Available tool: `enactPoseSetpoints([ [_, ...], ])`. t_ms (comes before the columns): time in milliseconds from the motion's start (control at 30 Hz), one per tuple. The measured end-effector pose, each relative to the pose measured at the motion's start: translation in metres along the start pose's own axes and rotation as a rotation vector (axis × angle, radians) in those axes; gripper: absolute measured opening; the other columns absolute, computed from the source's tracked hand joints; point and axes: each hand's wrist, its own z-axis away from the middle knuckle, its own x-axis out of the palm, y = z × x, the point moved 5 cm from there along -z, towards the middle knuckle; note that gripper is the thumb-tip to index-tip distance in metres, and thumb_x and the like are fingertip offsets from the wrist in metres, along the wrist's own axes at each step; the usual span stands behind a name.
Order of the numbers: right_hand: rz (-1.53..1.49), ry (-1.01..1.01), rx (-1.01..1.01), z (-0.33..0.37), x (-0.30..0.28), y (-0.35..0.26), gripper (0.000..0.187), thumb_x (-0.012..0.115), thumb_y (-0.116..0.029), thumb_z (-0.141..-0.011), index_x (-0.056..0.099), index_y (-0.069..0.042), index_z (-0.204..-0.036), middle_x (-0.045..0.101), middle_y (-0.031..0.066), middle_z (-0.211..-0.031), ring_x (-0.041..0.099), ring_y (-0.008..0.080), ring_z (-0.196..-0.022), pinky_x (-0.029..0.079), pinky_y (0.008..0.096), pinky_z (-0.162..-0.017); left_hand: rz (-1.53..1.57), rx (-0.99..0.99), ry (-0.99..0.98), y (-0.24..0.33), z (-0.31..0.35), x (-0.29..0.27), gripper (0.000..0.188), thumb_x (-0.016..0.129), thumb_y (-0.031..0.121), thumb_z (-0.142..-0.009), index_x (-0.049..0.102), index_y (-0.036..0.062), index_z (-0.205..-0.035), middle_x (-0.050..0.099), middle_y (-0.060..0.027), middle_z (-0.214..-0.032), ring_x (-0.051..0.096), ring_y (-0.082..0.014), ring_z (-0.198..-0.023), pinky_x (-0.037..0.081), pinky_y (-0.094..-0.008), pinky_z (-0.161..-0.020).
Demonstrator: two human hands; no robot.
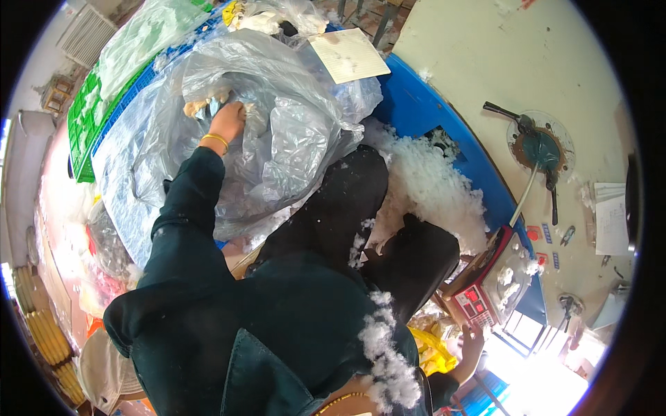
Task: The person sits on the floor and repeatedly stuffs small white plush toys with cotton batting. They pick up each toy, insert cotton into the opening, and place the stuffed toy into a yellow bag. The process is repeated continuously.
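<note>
My left hand [229,122], a yellow bangle on its wrist, reaches into a big clear plastic bag [291,149] at the upper left. Its fingers curl against a soft tan-and-blue piece [214,107], mostly closed round it; the fingertips are partly hidden. Another tan fuzzy piece [257,119] lies beside the hand in the bag. Low on the right, my right hand [472,349] has its fingers apart and holds nothing I can see. It is nearest a red digital scale [476,302] with a keypad and lit display.
White fluffy stuffing [430,184] heaps in a blue bin [430,104] beside my knees. A pale table [485,62] on the right bears a black-handled fitting [540,149] with a rod, and papers [612,218]. Green crates [83,132] stand at the left.
</note>
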Motion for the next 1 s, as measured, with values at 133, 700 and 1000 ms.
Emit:
enactPoseSetpoints([
  [133, 0.24, 0.169, -0.475, 0.01, 0.02, -0.085, 0.04, 0.067, -0.015, -0.084, 0.059, 0.0, -0.12, 0.061, 0.0165, -0.115, 0.062, 0.0269, -0.099, 0.048, 0.0357, -0.086, 0.183, -0.068, 0.379, -0.014, -0.006, -0.021, 0.025, 0.059, 0.013, -0.081, 0.058, 0.0002, -0.102, 0.065, -0.018, -0.09, 0.062, -0.034, -0.085, 0.047, -0.0432, -0.072],
  [700, -0.997, -0.173, -0.919, 0.049, 0.133, -0.301, 0.049, 0.073, -0.018, -0.082, 0.049, 0.005, -0.117, 0.059, 0.0108, -0.104, 0.054, 0.0093, -0.092, 0.045, 0.0225, -0.067, 1.34, 0.285, -0.765, 0.412, 0.126, 0.037, 0.015, 0.049, 0.008, -0.096, 0.06, -0.0007, -0.09, 0.056, -0.0019, -0.072, 0.05, -0.0108, -0.064, 0.04, -0.0243, -0.058],
  [1000, -1.016, -0.371, -0.68, 0.043, 0.096, -0.235, 0.022, 0.065, -0.011, -0.09, 0.057, 0.0, -0.108, 0.061, 0.0012, -0.09, 0.054, 0.0038, -0.071, 0.042, 0.0188, -0.057, 1.445, 0.347, -1.153, 0.474, 0.147, 0.074, 0.027, 0.052, 0.021, -0.098, 0.057, 0.0007, -0.115, 0.06, 0.0, -0.098, 0.054, -0.0075, -0.087, 0.045, -0.0235, -0.079],
])
